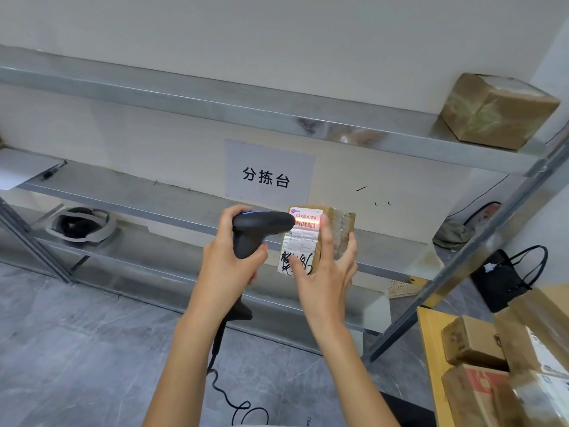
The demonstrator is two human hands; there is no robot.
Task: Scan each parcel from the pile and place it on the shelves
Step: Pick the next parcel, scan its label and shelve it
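My left hand (229, 263) grips the handle of a black barcode scanner (258, 229), its nose pointing right. My right hand (326, 272) holds a small brown taped parcel (338, 229) upright in front of the metal shelves (215, 208), thumb across its white label, fingers behind it. A red scan line glows across the barcode on the label (303, 229). The pile of brown parcels (480, 365) lies at the lower right on a yellow surface. One brown parcel (495, 110) sits on the upper shelf at the right.
A paper sign with black characters (268, 174) hangs on the wall behind the shelves. A roll-like object (81, 224) rests on a lower shelf at left. A black bag (505, 278) hangs beside the shelf's right post. The scanner's cable (221, 386) trails down over grey floor tiles.
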